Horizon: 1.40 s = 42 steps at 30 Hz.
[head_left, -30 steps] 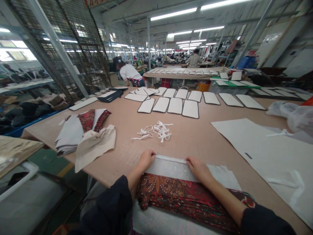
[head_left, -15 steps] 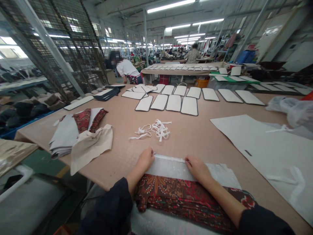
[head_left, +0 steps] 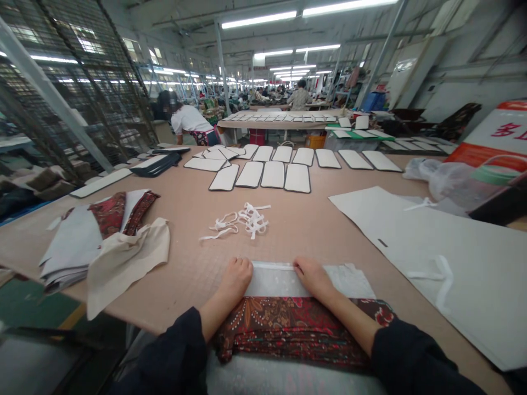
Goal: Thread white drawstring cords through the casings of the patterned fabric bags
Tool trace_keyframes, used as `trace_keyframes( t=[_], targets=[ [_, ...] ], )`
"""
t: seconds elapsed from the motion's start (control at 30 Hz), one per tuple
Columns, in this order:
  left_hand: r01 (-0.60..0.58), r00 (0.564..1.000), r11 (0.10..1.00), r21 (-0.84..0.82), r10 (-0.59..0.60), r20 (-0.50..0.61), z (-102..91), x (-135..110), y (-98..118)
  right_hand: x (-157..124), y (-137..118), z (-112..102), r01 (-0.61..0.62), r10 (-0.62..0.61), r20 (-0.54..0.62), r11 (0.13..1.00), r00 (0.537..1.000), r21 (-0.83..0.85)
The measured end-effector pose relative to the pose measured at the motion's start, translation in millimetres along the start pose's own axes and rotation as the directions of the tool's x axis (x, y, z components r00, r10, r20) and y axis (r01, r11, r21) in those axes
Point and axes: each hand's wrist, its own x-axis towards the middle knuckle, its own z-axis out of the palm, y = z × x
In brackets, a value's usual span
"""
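A narrow white fabric strip runs along the far edge of a pale, translucent-looking sheet between my hands. My left hand is closed at the strip's left end, its fingers curled down. Further right, my right hand pinches the strip between thumb and fingers. Folded brown-and-red patterned cloth lies in a layered stack over the sheet, under my forearms. Beyond my hands is a loose tangle of white tape pieces on the table.
The brown-covered table holds several dark-edged white panels farther back. At left lie stacked fabric pieces and a beige cloth. A large white sheet and a plastic bag are at right. A person bends beyond the table.
The view has turned to the right, so a red-and-white printed bag or box now shows at the right edge. My hands still hold the strip, nearly in the same place on it.
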Motion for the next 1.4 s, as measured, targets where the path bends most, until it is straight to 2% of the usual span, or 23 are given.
trace_keyframes(
  t=[0.13, 0.23, 0.37, 0.47, 0.57, 0.73, 0.8, 0.9, 1.03, 1.13, 1.23, 1.4],
  targets=[
    [-0.017, 1.000, 0.998, 0.054, 0.016, 0.014, -4.4, -2, 9, 0, -3, -2, -0.010, 0.010, -0.009, 0.999, 1.000, -0.044],
    [-0.024, 0.998, 0.996, 0.088, 0.018, 0.067, -11.4, -4, 17, 0, -6, -4, -0.007, 0.007, -0.007, 0.998, 1.000, -0.066],
    [-0.005, 0.990, 0.993, 0.120, -0.012, 0.143, -20.4, -2, 24, 1, -8, -7, -0.014, 0.015, 0.008, 0.995, 1.000, -0.095],
    [0.026, 0.988, 0.992, 0.120, -0.044, 0.149, -27.2, 4, 31, 2, -8, -6, -0.010, 0.012, 0.017, 0.992, 1.000, -0.126],
    [0.019, 0.991, 0.998, 0.053, -0.026, 0.133, -35.2, 20, 45, 2, -9, -5, 0.009, -0.006, 0.020, 0.988, 1.000, -0.157],
    [-0.098, 0.991, 0.988, -0.120, 0.108, 0.084, -40.4, 44, 82, 2, -10, -8, 0.021, -0.018, 0.015, 0.985, 1.000, -0.173],
    [-0.106, 0.991, 0.986, -0.126, 0.116, 0.073, -37.5, 47, 89, 1, -2, -12, 0.016, -0.011, 0.033, 0.990, 0.999, -0.141],
    [-0.104, 0.993, 0.987, -0.122, 0.110, 0.046, -32.0, 48, 90, -4, 24, -23, -0.036, 0.039, 0.048, 0.997, 0.998, -0.063],
    [-0.141, 0.987, 0.981, -0.132, 0.149, 0.054, -28.6, 51, 88, -18, 71, -37, -0.199, 0.196, 0.057, 0.978, 0.979, 0.057],
    [-0.162, 0.981, 0.978, -0.131, 0.174, 0.082, -29.1, 55, 93, -28, 95, -42, -0.295, 0.291, 0.052, 0.942, 0.955, 0.158],
    [-0.148, 0.985, 0.983, -0.110, 0.156, 0.071, -29.1, 57, 97, -31, 104, -41, -0.339, 0.340, 0.031, 0.919, 0.940, 0.203],
    [-0.175, 0.985, 0.981, -0.083, 0.175, -0.008, -26.9, 58, 101, -29, 101, -37, -0.366, 0.370, 0.002, 0.918, 0.929, 0.154]
  ],
)
